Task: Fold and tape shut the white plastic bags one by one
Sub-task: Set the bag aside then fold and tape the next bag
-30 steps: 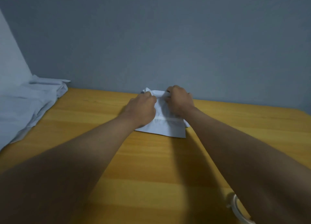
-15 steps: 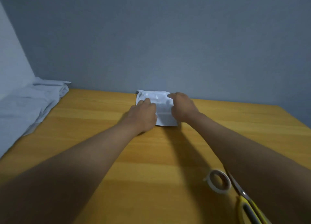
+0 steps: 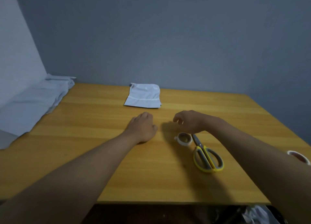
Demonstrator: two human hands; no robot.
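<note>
The folded white plastic bag (image 3: pixel 143 96) lies flat at the table's (image 3: pixel 84 156) far edge, ahead of both my hands and touched by neither. My right hand (image 3: pixel 189 122), loosely curled and empty, hangs just above the tape roll (image 3: pixel 183 139) beside the scissors (image 3: pixel 206 156); my left hand (image 3: pixel 143 128) rests empty, fingers relaxed.

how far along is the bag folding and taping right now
Done: one white bag lies folded flat at the table's far edge. In hand: nothing; left hand and right hand are both empty, the right above the tape roll by the scissors. Left: the white pile at the left looks unfolded.
</note>
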